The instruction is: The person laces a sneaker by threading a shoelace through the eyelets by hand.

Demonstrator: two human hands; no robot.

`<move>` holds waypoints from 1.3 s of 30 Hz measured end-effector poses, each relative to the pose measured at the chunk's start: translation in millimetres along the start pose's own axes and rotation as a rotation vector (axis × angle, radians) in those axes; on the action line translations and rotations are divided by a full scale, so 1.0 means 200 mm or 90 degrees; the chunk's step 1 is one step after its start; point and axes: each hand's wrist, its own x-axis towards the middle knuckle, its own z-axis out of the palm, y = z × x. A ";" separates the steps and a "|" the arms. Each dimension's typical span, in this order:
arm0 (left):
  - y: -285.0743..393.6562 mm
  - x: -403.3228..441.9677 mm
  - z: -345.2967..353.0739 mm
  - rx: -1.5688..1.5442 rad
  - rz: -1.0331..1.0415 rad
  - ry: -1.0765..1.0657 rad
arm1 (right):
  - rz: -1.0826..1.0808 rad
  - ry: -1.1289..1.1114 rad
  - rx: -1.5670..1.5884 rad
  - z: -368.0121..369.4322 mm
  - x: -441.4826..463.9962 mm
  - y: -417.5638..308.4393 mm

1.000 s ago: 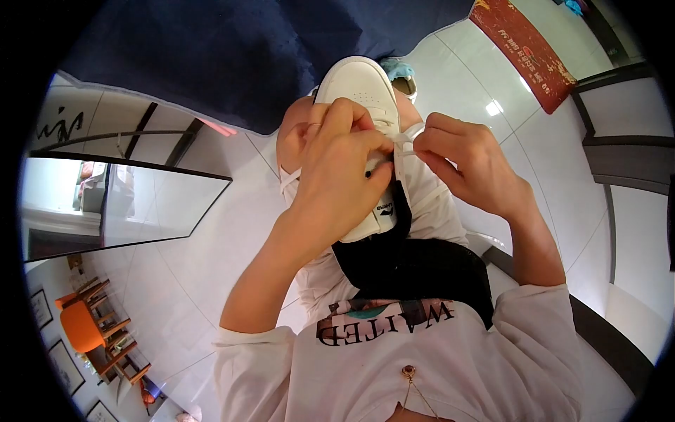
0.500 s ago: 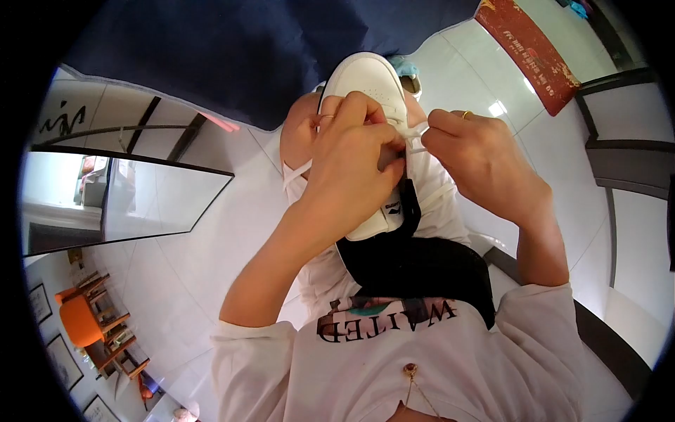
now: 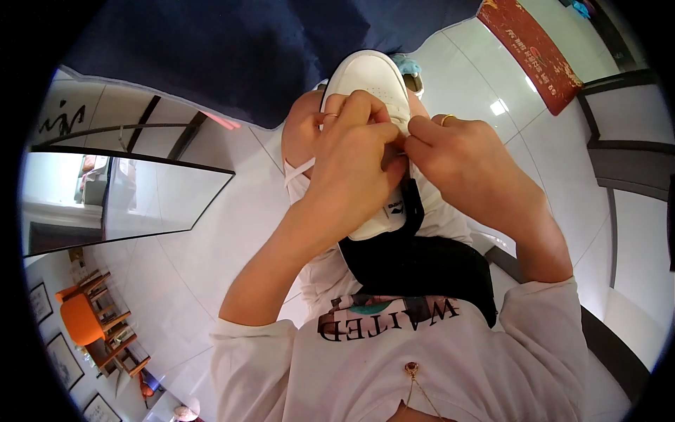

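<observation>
A white sneaker (image 3: pixel 369 70) rests on my lap with its toe pointing away from me. Its insole end and a black strap-like edge show near my body. My left hand (image 3: pixel 355 151) is closed around the shoe's upper near the lace area, thumb bent into the opening. Pinched fingers of my right hand (image 3: pixel 460 155) meet the left fingertips at the shoe's right side, where a shoelace was visible earlier; the lace is now mostly hidden there. On the left, a loose white shoelace end (image 3: pixel 301 169) hangs out beside my left wrist.
Black fabric (image 3: pixel 422 271) lies across my lap below the shoe. Ahead is a dark blue cloth (image 3: pixel 211 63). A red printed mat (image 3: pixel 531 60) is at the upper right, an orange chair (image 3: pixel 81 318) at the lower left, a mirror-like panel (image 3: pixel 162 197) at left.
My right hand has moved left, in against the shoe and my left fingers. The stretch of lace between the hands has gone from sight. My left hand has barely moved.
</observation>
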 end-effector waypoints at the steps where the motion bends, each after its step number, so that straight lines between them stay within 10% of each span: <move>1: 0.00 0.00 -0.01 0.001 -0.001 0.000 | 0.008 0.012 0.010 0.01 0.00 0.00; 8: -0.01 0.00 -0.01 0.073 0.026 -0.045 | 0.145 0.180 0.310 0.18 -0.06 0.04; 12: 0.02 0.01 -0.02 0.103 0.064 -0.051 | 0.152 0.386 0.021 0.13 -0.06 -0.06; 18: 0.06 -0.01 -0.05 0.260 0.133 -0.053 | 0.403 0.072 0.500 0.14 -0.11 -0.16; 27: 0.05 -0.16 -0.18 0.513 0.201 0.222 | 0.401 0.126 0.416 0.19 -0.10 -0.16; 36: -0.26 -0.83 -1.13 0.717 -0.161 0.366 | 0.448 0.115 0.458 0.19 -0.12 -0.14; 39: -0.32 -1.16 -1.27 0.833 -0.488 0.436 | 0.471 0.082 0.483 0.13 -0.10 -0.17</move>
